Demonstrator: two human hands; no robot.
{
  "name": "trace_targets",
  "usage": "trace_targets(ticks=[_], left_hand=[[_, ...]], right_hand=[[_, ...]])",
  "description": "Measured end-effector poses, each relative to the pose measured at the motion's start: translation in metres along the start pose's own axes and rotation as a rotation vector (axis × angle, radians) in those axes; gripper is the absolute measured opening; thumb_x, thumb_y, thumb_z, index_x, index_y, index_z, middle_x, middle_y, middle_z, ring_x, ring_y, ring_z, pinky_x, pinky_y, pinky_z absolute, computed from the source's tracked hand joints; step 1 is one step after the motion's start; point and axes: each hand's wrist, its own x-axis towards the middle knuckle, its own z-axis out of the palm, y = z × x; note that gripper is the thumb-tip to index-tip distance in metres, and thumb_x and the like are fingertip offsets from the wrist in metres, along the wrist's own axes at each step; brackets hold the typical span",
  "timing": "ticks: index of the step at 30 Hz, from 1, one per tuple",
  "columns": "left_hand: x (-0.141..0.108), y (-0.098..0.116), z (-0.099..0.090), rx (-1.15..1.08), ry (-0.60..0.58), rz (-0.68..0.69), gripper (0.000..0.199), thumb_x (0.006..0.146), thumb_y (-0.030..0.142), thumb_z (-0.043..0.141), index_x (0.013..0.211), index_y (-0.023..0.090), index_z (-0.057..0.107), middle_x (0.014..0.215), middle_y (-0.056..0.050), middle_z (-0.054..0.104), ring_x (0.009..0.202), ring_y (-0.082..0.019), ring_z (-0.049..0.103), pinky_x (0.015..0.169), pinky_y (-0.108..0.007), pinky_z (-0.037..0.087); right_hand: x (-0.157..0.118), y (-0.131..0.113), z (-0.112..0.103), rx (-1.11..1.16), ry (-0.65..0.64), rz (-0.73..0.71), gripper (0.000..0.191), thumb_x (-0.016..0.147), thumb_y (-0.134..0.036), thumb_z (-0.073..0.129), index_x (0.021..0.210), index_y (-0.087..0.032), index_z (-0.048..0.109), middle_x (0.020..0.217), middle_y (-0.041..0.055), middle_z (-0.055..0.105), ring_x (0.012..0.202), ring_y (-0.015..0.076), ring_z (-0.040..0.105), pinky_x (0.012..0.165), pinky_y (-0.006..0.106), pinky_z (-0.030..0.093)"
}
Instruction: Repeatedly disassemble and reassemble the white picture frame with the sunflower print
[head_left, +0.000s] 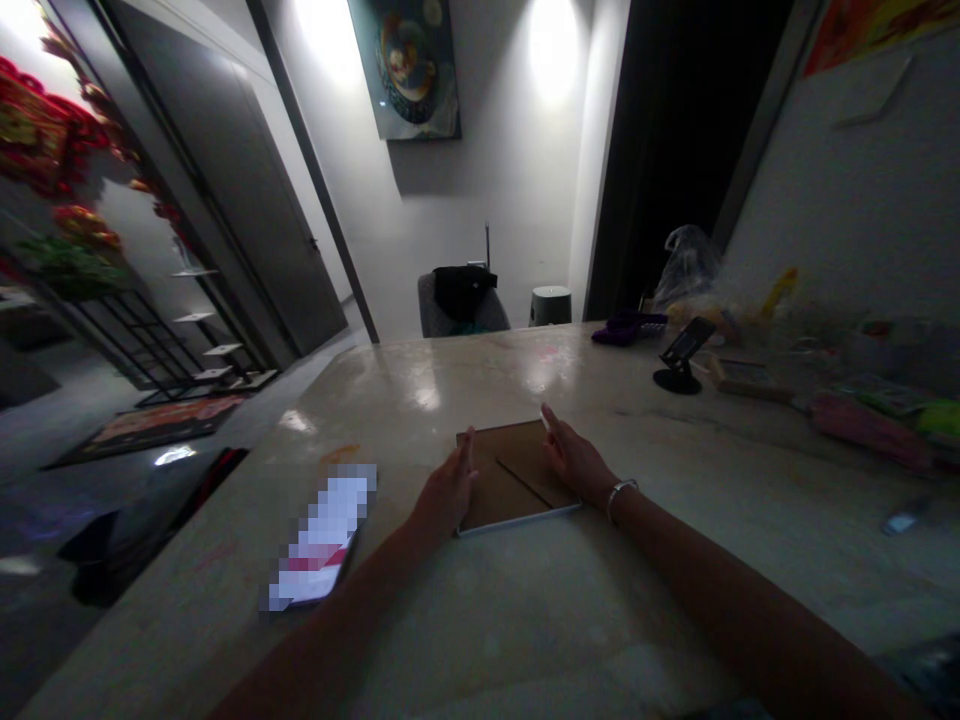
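Note:
A flat, square brown panel with a thin white rim, like the back of a picture frame, lies on the pale stone-topped table in front of me. A thin dark line, a slit or a narrow stick, runs slantwise across it; which of these I cannot tell. My left hand grips the panel's left edge, fingers pointing forward. At its right edge, my right hand grips the other side, a bracelet on the wrist. The undersides of both grips are hidden.
Left of my left forearm lies a lit phone, its screen blurred out. A phone stand, a purple item and a pink bag are at the right. Beyond the table's far edge stand a chair and a stool.

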Motion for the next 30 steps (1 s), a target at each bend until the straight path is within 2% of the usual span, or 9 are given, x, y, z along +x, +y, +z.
trace_targets(ticks=[4, 7, 12, 14, 18, 20, 23, 27, 30], left_hand=[[0.001, 0.001, -0.001, -0.028, -0.013, -0.020, 0.074, 0.079, 0.010, 0.039, 0.136, 0.027, -0.004, 0.097, -0.004, 0.054, 0.084, -0.015, 0.055, 0.071, -0.028, 0.045], [0.001, 0.004, -0.007, -0.015, -0.001, -0.029, 0.070, 0.080, 0.012, 0.039, 0.136, 0.026, 0.000, 0.095, -0.004, 0.054, 0.080, -0.014, 0.055, 0.069, -0.027, 0.045], [0.001, 0.010, -0.020, 0.066, 0.085, -0.108, 0.057, 0.082, 0.018, 0.039, 0.134, 0.022, 0.016, 0.090, -0.004, 0.054, 0.074, -0.015, 0.053, 0.068, -0.028, 0.045], [0.002, 0.011, -0.022, 0.097, 0.077, -0.141, 0.047, 0.083, 0.020, 0.039, 0.128, 0.019, 0.028, 0.091, -0.005, 0.054, 0.076, -0.016, 0.054, 0.069, -0.029, 0.045], [0.003, 0.013, -0.022, 0.143, 0.036, -0.182, 0.023, 0.083, 0.024, 0.039, 0.104, 0.018, 0.047, 0.092, -0.006, 0.053, 0.082, -0.018, 0.054, 0.073, -0.030, 0.045], [0.003, 0.015, -0.022, 0.149, 0.018, -0.190, 0.017, 0.082, 0.024, 0.039, 0.094, 0.017, 0.050, 0.091, -0.006, 0.053, 0.082, -0.018, 0.055, 0.073, -0.031, 0.045], [0.002, 0.016, -0.022, 0.127, 0.013, -0.209, 0.016, 0.083, 0.026, 0.037, 0.087, 0.017, 0.050, 0.089, -0.007, 0.053, 0.079, -0.019, 0.055, 0.071, -0.032, 0.045], [0.002, 0.013, -0.024, 0.011, 0.149, -0.238, 0.022, 0.085, 0.029, 0.032, 0.093, 0.017, 0.048, 0.092, -0.007, 0.054, 0.083, -0.018, 0.055, 0.074, -0.033, 0.045], [0.003, 0.006, -0.024, -0.106, 0.257, -0.278, 0.027, 0.084, 0.030, 0.033, 0.103, 0.017, 0.047, 0.095, -0.007, 0.055, 0.086, -0.019, 0.055, 0.076, -0.033, 0.045]], right_hand=[[0.001, -0.001, -0.001, -0.011, -0.022, 0.019, 0.066, 0.081, -0.016, 0.037, 0.138, -0.021, 0.005, 0.089, 0.0058, 0.051, 0.071, 0.0156, 0.049, 0.068, 0.030, 0.045], [0.001, -0.003, -0.005, 0.001, -0.023, 0.024, 0.062, 0.082, -0.017, 0.038, 0.138, -0.020, 0.011, 0.089, 0.0060, 0.052, 0.071, 0.0154, 0.049, 0.068, 0.030, 0.044], [0.001, -0.015, -0.013, 0.038, -0.029, 0.029, 0.043, 0.084, -0.029, 0.040, 0.126, -0.019, 0.039, 0.084, 0.0056, 0.056, 0.071, 0.0158, 0.051, 0.069, 0.030, 0.043], [0.000, -0.024, -0.015, 0.026, -0.100, 0.001, 0.042, 0.083, -0.035, 0.043, 0.122, -0.017, 0.045, 0.089, 0.0073, 0.058, 0.077, 0.0168, 0.052, 0.073, 0.031, 0.042], [-0.004, -0.041, -0.016, -0.074, -0.230, -0.044, 0.058, 0.075, -0.043, 0.054, 0.126, -0.017, 0.041, 0.111, 0.0122, 0.054, 0.101, 0.0232, 0.048, 0.087, 0.036, 0.036], [-0.007, -0.046, -0.015, -0.110, -0.257, -0.044, 0.061, 0.072, -0.040, 0.058, 0.127, -0.018, 0.041, 0.114, 0.0124, 0.053, 0.104, 0.0242, 0.047, 0.089, 0.037, 0.035], [-0.008, -0.049, -0.014, -0.137, -0.254, -0.032, 0.054, 0.074, -0.029, 0.056, 0.125, -0.017, 0.042, 0.113, 0.0127, 0.054, 0.103, 0.0235, 0.047, 0.088, 0.036, 0.035], [-0.007, -0.047, -0.015, -0.070, -0.205, -0.037, 0.050, 0.073, -0.020, 0.055, 0.121, -0.013, 0.046, 0.110, 0.0131, 0.057, 0.102, 0.0229, 0.048, 0.089, 0.036, 0.036], [-0.004, -0.046, -0.016, 0.068, -0.105, 0.004, 0.046, 0.073, -0.020, 0.054, 0.118, -0.016, 0.048, 0.111, 0.0113, 0.056, 0.102, 0.0219, 0.050, 0.090, 0.038, 0.036]])
